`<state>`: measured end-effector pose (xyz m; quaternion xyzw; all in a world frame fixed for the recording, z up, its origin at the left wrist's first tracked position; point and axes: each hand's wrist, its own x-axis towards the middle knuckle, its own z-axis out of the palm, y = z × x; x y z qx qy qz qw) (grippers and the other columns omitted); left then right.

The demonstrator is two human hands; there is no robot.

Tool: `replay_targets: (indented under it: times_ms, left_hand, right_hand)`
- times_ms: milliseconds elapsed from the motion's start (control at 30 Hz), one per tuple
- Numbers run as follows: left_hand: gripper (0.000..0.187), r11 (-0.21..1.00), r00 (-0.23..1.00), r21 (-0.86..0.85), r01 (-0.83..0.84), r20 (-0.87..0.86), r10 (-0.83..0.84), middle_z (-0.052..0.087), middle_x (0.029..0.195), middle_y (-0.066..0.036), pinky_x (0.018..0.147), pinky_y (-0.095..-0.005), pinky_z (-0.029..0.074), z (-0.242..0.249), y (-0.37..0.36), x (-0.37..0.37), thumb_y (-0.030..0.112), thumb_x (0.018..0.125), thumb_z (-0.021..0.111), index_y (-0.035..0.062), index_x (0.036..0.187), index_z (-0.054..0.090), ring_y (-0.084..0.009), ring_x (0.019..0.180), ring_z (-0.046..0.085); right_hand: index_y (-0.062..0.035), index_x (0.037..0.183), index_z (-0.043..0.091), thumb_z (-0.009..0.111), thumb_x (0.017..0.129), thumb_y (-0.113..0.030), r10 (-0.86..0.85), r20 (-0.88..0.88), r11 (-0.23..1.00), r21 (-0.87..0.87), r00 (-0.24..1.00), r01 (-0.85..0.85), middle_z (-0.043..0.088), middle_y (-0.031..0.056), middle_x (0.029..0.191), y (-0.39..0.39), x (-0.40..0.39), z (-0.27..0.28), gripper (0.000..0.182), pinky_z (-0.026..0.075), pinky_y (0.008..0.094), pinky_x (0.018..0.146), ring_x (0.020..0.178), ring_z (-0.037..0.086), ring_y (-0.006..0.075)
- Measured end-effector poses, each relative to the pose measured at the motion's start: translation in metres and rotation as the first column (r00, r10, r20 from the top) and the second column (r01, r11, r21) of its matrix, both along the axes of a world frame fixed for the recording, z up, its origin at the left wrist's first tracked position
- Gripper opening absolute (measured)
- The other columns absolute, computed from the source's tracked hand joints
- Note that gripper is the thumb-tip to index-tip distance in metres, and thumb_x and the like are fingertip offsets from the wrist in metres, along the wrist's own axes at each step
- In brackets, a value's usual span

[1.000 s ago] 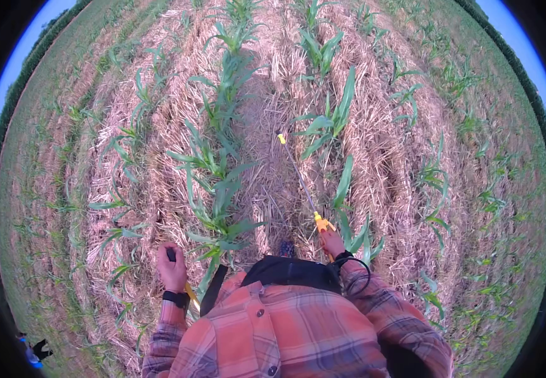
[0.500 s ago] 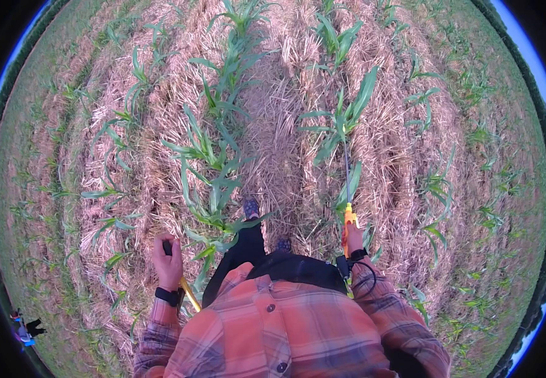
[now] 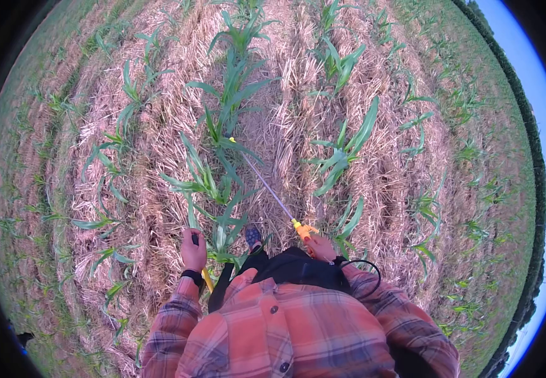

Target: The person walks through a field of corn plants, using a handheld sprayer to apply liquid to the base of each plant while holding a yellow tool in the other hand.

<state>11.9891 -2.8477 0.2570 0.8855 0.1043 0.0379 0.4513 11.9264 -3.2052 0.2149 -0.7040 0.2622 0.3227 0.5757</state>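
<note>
My right hand (image 3: 321, 247), in front of my waist, is wrapped round the yellow-orange trigger handle of a spray wand (image 3: 269, 188). The thin shaft slants forward and left, ending in a yellow nozzle (image 3: 232, 139) beside the leaves of a young corn plant (image 3: 229, 94) in the left row. Lower left, my left hand (image 3: 193, 252) is closed on the black grip of a yellow pump lever (image 3: 208, 280), whose lower part disappears behind my sleeve. Black bands circle both wrists, and a dark hose (image 3: 374, 277) loops beside my right forearm.
Young corn also grows in a row on the right (image 3: 345, 151), with more rows farther out. Dry straw (image 3: 279, 132) covers the soil between them. My shoe (image 3: 253, 236) stands close to the left row. A dark shape is cut off at the lower left edge.
My right hand has moved left, swinging the spray wand from the right corn row to the left row. My left hand, still on the pump lever, has shifted right and slightly forward.
</note>
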Motion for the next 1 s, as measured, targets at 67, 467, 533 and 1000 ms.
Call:
replay_targets:
  times_ms: [67, 467, 533, 1000]
  left_hand:
    - [0.011, 0.996, 0.998, -0.084, -0.033, -0.064, 0.028, 0.042, 0.054, -0.002, 0.044, -0.0234, 0.033, 0.026, -0.001, 0.011, 0.004, 0.072, 0.051, 0.0057, 0.079, 0.044, -0.0086, 0.048, 0.040]
    - [0.006, 0.992, 0.990, -0.038, -0.117, 0.071, 0.119, 0.045, 0.062, -0.003, 0.046, -0.0233, 0.033, 0.063, -0.014, 0.081, 0.004, 0.073, 0.048, 0.0044, 0.078, 0.044, -0.0088, 0.052, 0.040]
    - [0.007, 0.995, 0.992, 0.048, -0.090, 0.097, 0.085, 0.044, 0.060, -0.004, 0.047, -0.0238, 0.033, 0.056, -0.039, 0.115, 0.005, 0.073, 0.049, 0.0046, 0.078, 0.045, -0.0093, 0.052, 0.040]
    - [0.013, 0.992, 1.000, 0.123, -0.019, 0.019, 0.017, 0.039, 0.053, -0.003, 0.044, -0.0260, 0.033, 0.051, -0.137, 0.240, 0.007, 0.070, 0.054, 0.0052, 0.079, 0.045, -0.0109, 0.047, 0.038]
  right_hand:
    - [-0.0080, 0.075, 0.050, 0.045, 0.079, -0.038, 0.090, 0.023, 0.994, 0.066, 0.996, -0.091, 0.047, -0.0017, 0.053, 0.002, 0.012, 0.002, 0.030, 0.033, 0.0207, 0.036, 0.042, 0.043, 0.0066]
    - [-0.0052, 0.076, 0.051, 0.044, 0.080, -0.036, 0.045, 0.072, 0.993, 0.102, 0.996, -0.052, 0.044, -0.0013, 0.053, -0.049, 0.095, -0.065, 0.032, 0.031, 0.0183, 0.040, 0.043, 0.039, 0.0054]
    - [-0.0045, 0.076, 0.051, 0.044, 0.080, -0.036, -0.016, 0.067, 0.998, 0.056, 0.998, 0.012, 0.043, -0.0008, 0.053, -0.063, 0.122, -0.048, 0.032, 0.031, 0.0188, 0.038, 0.042, 0.039, 0.0061]
    - [-0.0048, 0.071, 0.046, 0.041, 0.079, -0.026, -0.597, 0.083, 0.802, 0.044, 0.798, 0.596, 0.043, 0.0031, 0.050, -0.211, 0.198, -0.052, 0.023, 0.030, 0.0246, 0.028, 0.033, 0.039, 0.0113]
